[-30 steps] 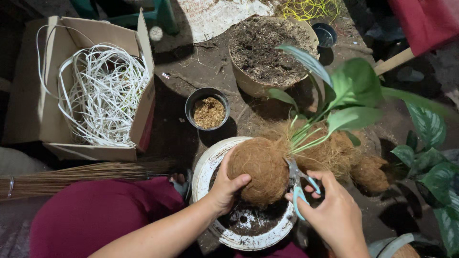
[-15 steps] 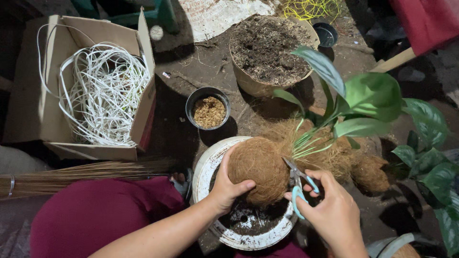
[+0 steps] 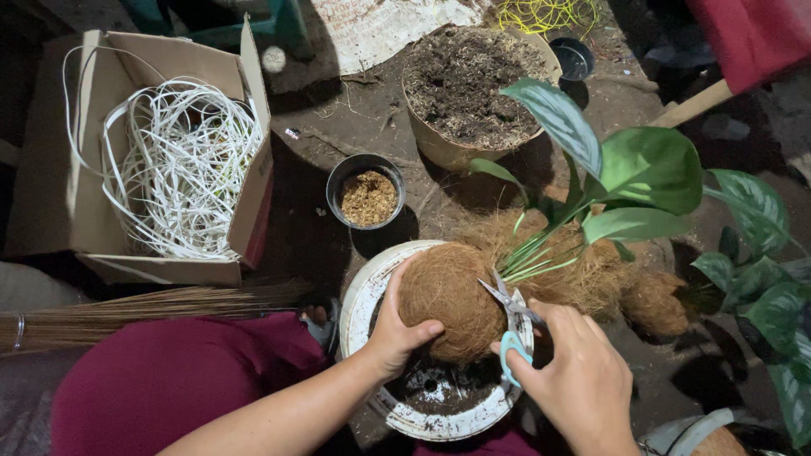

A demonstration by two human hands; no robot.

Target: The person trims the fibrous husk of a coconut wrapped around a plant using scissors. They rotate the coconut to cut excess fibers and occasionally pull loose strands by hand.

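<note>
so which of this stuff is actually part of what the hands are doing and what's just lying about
In use:
- left hand cupping the coir-wrapped root ball
- right hand holding scissors at the ball
- leafy plant growing out of it
- white bucket underneath

Lying about:
- cardboard box of white cord
- small black pot
- tub of soil
- stick broom

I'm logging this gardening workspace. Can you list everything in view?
brown coir fibre ball: one, over the white bucket
white round bucket: one, bottom centre
green leafy plant: one, rising from the ball
teal-handled scissors: one, at the ball's top
small black pot of brown granules: one, centre
tan tub of dark soil: one, top
cardboard box: one, left
white cord coil: one, in the box
straw broom: one, lower left
left hand: on the ball
right hand: holding the scissors
</note>
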